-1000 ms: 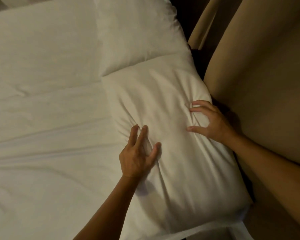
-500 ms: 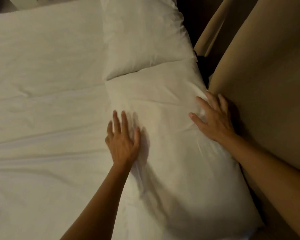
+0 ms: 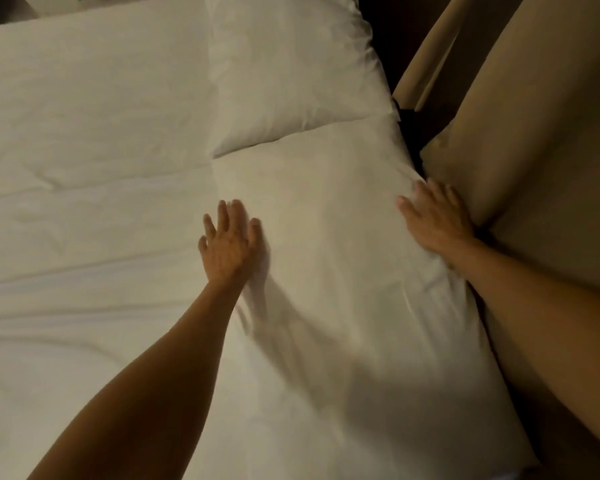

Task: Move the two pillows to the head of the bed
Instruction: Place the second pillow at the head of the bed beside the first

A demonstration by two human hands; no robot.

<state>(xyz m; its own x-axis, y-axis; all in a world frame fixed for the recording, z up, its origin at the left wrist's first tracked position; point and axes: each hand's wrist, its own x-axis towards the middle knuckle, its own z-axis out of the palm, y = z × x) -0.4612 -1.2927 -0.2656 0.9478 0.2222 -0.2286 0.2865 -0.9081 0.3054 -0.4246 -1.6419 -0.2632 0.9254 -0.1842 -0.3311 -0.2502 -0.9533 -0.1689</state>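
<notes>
Two white pillows lie end to end along the right side of the bed, beside the tan padded headboard [image 3: 541, 140]. The near pillow [image 3: 333, 271] is large and smooth; the far pillow [image 3: 288, 71] touches its top end. My left hand [image 3: 227, 242] lies flat, fingers apart, on the near pillow's left edge. My right hand [image 3: 433, 220] presses flat on the pillow's right edge, against the headboard. Neither hand holds anything.
The white sheet of the bed [image 3: 84, 168] spreads to the left, lightly creased. A dark gap [image 3: 413, 126] shows between the pillows and the headboard. A light bedside surface [image 3: 21, 5] is at the top left corner.
Both hands went from pinching the near pillow's cloth to lying flat. The left hand slid left to the pillow's edge, the right slid to its right edge. The creases smoothed out.
</notes>
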